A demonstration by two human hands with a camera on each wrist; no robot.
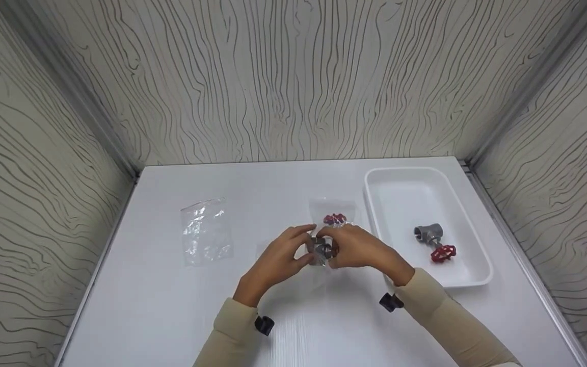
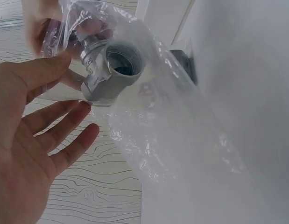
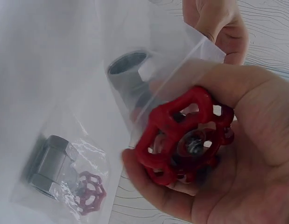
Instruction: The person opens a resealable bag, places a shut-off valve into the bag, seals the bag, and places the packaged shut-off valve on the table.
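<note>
In the right wrist view, the valve body [image 3: 125, 86] lies up-left of the red handwheel [image 3: 165, 119] the right hand [image 3: 258, 154] clasps, inside a clear bag [image 2: 181, 133] the left hand [image 2: 25, 144] pinches.

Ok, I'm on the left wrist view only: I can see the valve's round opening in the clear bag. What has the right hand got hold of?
Observer: In the right wrist view, the right hand is curled round the red handwheel of that valve.
Operator: Anything further right?
Observer: Yes, the head view shows a white tray holding an unbagged red-handwheel valve.
Operator: And over on the left?
Observer: A flat clear bag lies there, apparently empty.
</note>
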